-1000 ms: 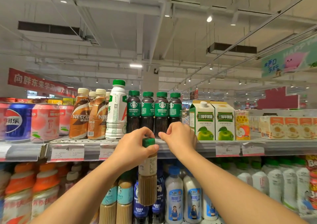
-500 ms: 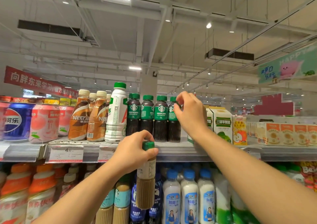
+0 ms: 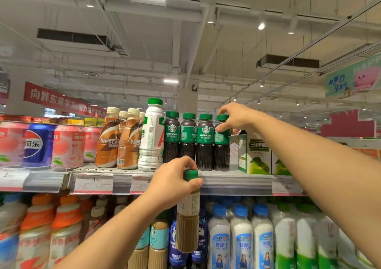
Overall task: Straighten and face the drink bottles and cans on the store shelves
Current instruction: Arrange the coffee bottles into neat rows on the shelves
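My left hand (image 3: 175, 184) grips a latte bottle (image 3: 187, 221) with a green cap by its neck, hanging in front of the shelf edge (image 3: 237, 184). On the top shelf stands a row of dark Americano bottles (image 3: 188, 143) with green caps and labels. My right hand (image 3: 237, 117) pinches the neck of the rightmost Americano bottle (image 3: 222, 145), whose label faces sideways. A tall white bottle (image 3: 151, 136) and brown Nescafe bottles (image 3: 108, 139) stand left of the row.
Pink and blue cans (image 3: 39, 145) fill the top shelf at the left. Green apple juice cartons (image 3: 255, 153) stand right of the Americano row. The lower shelf holds coconut milk bottles (image 3: 241, 237), orange-capped bottles (image 3: 35, 227) and coffee bottles. Price tags (image 3: 92, 183) line the shelf edge.
My right hand rose from the shelf edge to the rightmost Americano bottle's top and now holds its neck. My left hand kept holding the latte bottle in about the same place.
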Demonstrator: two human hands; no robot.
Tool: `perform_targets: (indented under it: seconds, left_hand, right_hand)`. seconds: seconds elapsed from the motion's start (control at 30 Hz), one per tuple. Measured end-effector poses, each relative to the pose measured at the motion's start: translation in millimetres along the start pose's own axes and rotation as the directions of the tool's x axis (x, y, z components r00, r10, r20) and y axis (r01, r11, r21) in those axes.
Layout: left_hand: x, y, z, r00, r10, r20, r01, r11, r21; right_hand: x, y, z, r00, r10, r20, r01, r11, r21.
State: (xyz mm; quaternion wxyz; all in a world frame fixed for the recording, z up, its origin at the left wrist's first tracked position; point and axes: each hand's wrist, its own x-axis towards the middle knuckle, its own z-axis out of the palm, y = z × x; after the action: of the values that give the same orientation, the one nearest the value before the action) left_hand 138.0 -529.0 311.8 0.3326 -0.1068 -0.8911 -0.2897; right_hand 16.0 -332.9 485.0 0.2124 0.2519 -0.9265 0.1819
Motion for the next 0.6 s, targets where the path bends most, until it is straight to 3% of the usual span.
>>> perform_targets:
  seconds: [0.2,0.3,0.37,0.43,0.5,0.6]
  left_hand:
    - [0.0,-0.3,1.1,1.0,-0.005,0.004,0.005,1.0,0.003]
    - [-1.3,1.9,-1.4,1.0,-0.01,0.006,0.01,1.0,-0.006]
    - [-2.6,3.8,-2.6,0.999,-0.032,0.01,0.032,0.999,-0.02]
    - [-2.6,5.5,-3.8,0.999,-0.051,0.017,0.052,0.996,-0.065]
    - [-2.0,7.7,-6.1,0.995,-0.086,0.04,0.092,0.983,-0.157]
    - [0.1,10.3,-11.0,0.984,-0.147,0.101,0.169,0.948,-0.271]
  right_hand:
    - [-3.9,8.0,6.4,1.0,0.008,-0.007,-0.007,0.992,0.125]
    - [-18.1,5.9,13.8,0.986,-0.053,-0.161,0.059,0.998,0.03]
    - [-36.3,-1.0,21.9,0.904,-0.226,-0.363,0.219,0.974,-0.061]
    - [-63.5,-11.4,29.0,0.817,-0.354,-0.455,0.351,0.931,-0.094]
    - [-94.7,-19.3,39.9,0.867,-0.354,-0.352,0.35,0.934,-0.076]
    - [-136.4,-18.3,70.5,0.973,-0.229,0.0,0.227,0.964,0.137]
